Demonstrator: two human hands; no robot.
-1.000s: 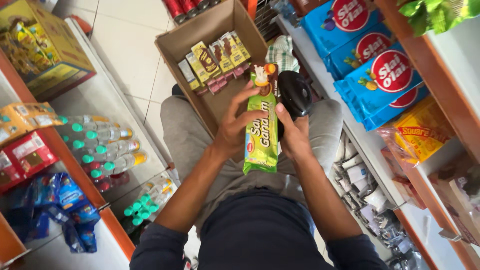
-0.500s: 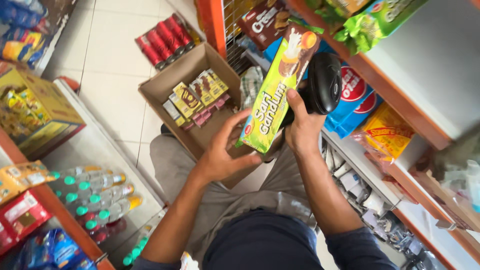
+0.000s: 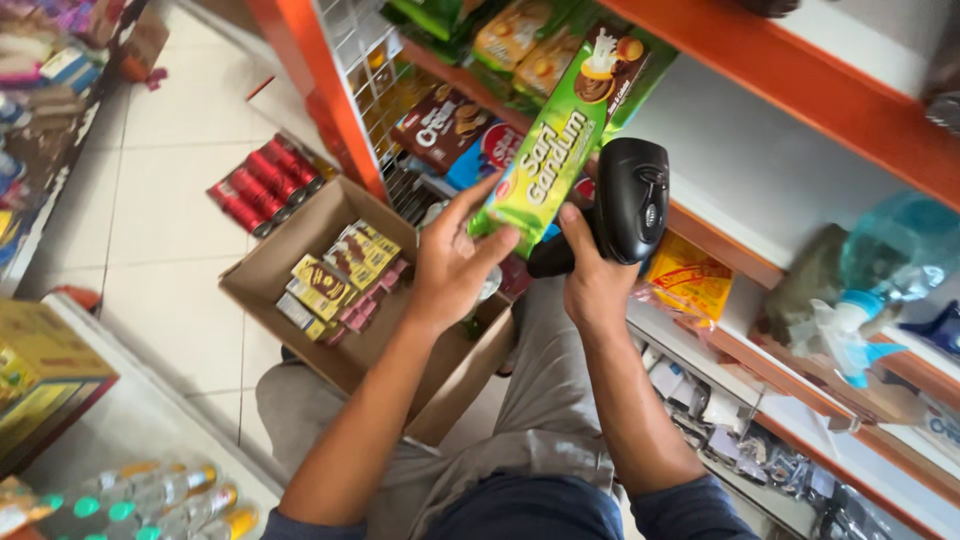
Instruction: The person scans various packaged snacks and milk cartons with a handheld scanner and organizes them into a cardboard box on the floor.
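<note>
Head view looks down on a seated person with an open brown cardboard box [image 3: 330,300] resting on the lap. The left hand [image 3: 455,265] pinches the lower end of a long, glossy green foil biscuit packet [image 3: 555,150], fingers closed around it, and holds it tilted up against the front edge of the orange-edged shelf [image 3: 760,80]. The right hand [image 3: 590,275] is wrapped around the handle of a black plastic handheld scanner [image 3: 630,205], thumb touching the packet's lower edge, with the scanner head just beside the packet. Judging by this, the packet is out of the box but not yet on a shelf; several flat yellow and pink packets [image 3: 345,275] remain in the box. Red cans [image 3: 265,185] stand on the tiled floor beside the box.
</note>
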